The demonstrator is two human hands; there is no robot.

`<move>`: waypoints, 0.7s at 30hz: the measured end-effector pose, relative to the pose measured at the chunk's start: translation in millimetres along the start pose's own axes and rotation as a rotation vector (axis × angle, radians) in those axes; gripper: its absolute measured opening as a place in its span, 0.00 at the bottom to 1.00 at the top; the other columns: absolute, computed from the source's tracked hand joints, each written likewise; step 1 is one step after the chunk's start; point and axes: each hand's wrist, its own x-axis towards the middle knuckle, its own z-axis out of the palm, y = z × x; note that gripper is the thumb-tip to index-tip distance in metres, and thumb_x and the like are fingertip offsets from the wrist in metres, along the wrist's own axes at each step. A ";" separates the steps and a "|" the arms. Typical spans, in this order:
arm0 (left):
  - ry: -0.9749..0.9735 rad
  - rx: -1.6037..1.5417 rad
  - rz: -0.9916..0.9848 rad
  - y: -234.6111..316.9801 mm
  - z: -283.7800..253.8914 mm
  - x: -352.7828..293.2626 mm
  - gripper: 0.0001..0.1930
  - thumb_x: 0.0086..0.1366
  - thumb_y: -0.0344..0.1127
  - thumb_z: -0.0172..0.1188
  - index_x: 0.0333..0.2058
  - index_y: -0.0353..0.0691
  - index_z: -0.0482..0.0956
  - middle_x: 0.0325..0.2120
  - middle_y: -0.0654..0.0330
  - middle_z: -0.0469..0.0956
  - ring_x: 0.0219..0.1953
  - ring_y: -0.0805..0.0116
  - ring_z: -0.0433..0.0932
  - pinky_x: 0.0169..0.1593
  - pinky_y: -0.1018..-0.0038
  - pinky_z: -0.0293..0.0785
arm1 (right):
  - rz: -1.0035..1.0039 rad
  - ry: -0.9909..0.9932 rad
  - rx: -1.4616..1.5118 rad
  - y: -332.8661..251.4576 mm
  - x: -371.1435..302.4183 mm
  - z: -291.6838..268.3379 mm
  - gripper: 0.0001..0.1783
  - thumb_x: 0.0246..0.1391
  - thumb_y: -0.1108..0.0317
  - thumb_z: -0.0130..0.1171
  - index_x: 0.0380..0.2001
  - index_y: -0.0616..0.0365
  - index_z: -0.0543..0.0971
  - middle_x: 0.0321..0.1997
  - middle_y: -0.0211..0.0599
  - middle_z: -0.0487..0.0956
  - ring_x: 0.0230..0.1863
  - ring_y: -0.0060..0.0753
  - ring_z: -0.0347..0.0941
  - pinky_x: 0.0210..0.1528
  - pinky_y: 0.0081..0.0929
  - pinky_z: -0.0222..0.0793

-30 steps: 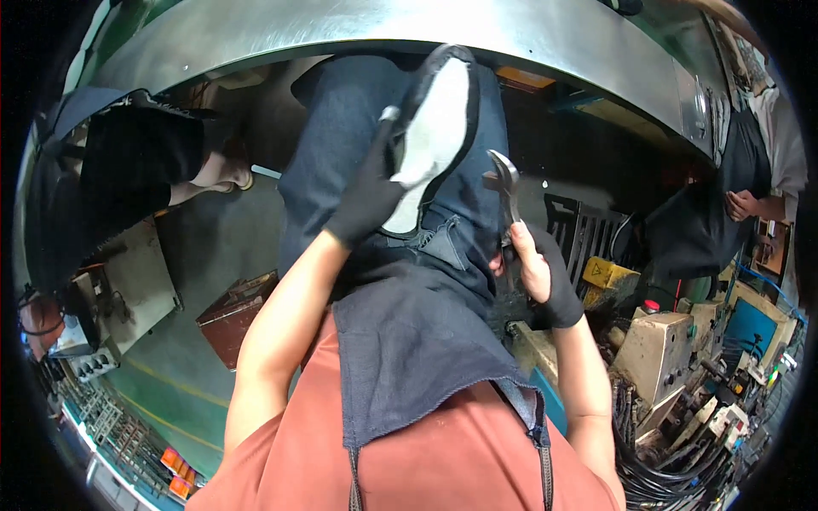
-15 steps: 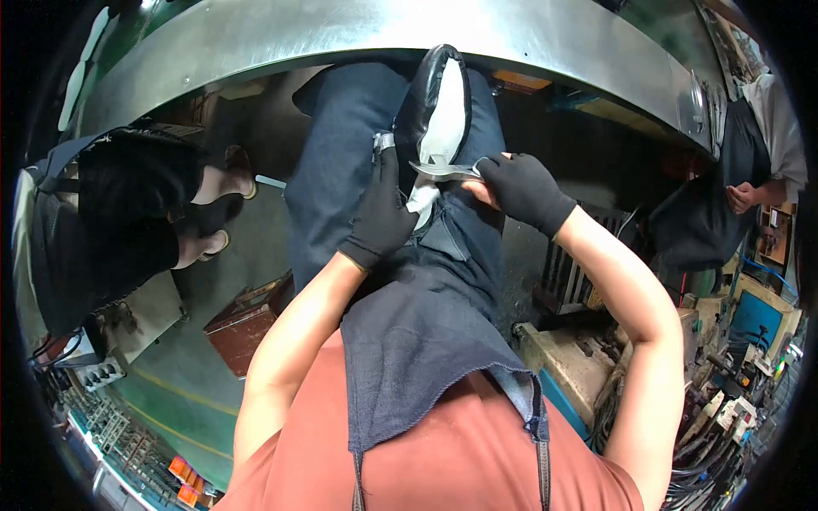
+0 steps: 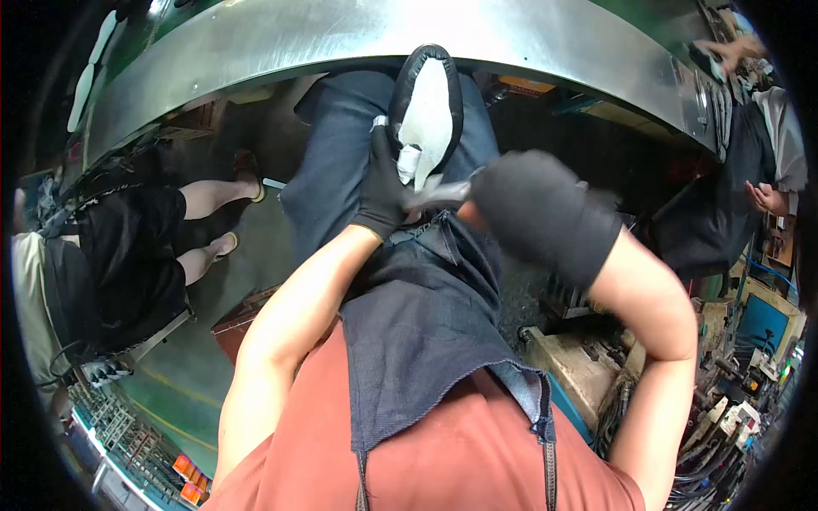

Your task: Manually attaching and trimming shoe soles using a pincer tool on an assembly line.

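Observation:
A black shoe upper (image 3: 430, 115), its white underside turned up, lies between my thighs with the toe against the metal bench edge. My left hand (image 3: 385, 183), in a black glove with a pale wrap at one fingertip, is closed around the shoe's left side and heel end. A piece of crumpled white material (image 3: 409, 160) stands up from the underside beside it. My right hand (image 3: 537, 209), gloved in black and blurred by motion, grips metal pincers (image 3: 440, 196). Their curved head is at the heel end, close to my left hand; blur hides whether the jaws hold anything.
A curved metal bench (image 3: 358, 30) runs across the front. One person in dark shorts (image 3: 136, 247) is at the left; another in a dark apron (image 3: 703, 204) is at the right. A red-brown box (image 3: 243, 315) sits left on the floor, machinery (image 3: 571, 366) to the right.
The shoe's underside has turned to face up more fully. My right hand with the pincers has moved nearer to me, toward the heel end. The person at the left has shifted.

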 end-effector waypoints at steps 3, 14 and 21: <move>-0.248 -0.414 -0.270 -9.0 -8.7 22.4 0.50 0.63 0.46 0.64 0.70 0.37 0.37 0.64 0.42 0.60 0.66 0.50 0.61 0.65 0.65 0.61 | -0.355 0.206 0.047 -47.6 -8.7 21.8 0.21 0.56 0.49 0.58 0.28 0.58 0.78 0.25 0.43 0.78 0.27 0.45 0.78 0.34 0.39 0.75; -0.323 -0.920 -0.548 16.9 -36.6 41.2 0.27 0.78 0.51 0.35 0.60 0.35 0.67 0.51 0.57 0.76 0.51 0.69 0.72 0.61 0.74 0.64 | 0.044 0.157 1.238 42.3 11.7 108.3 0.26 0.66 0.47 0.51 0.35 0.64 0.80 0.28 0.33 0.81 0.27 0.28 0.71 0.34 0.28 0.67; -0.429 -1.130 -0.859 28.2 -37.1 46.0 0.26 0.77 0.50 0.40 0.59 0.35 0.70 0.53 0.58 0.75 0.53 0.70 0.73 0.59 0.76 0.67 | 0.058 -0.006 1.854 28.7 10.0 82.4 0.26 0.69 0.50 0.47 0.42 0.64 0.81 0.38 0.32 0.81 0.37 0.21 0.75 0.45 0.23 0.70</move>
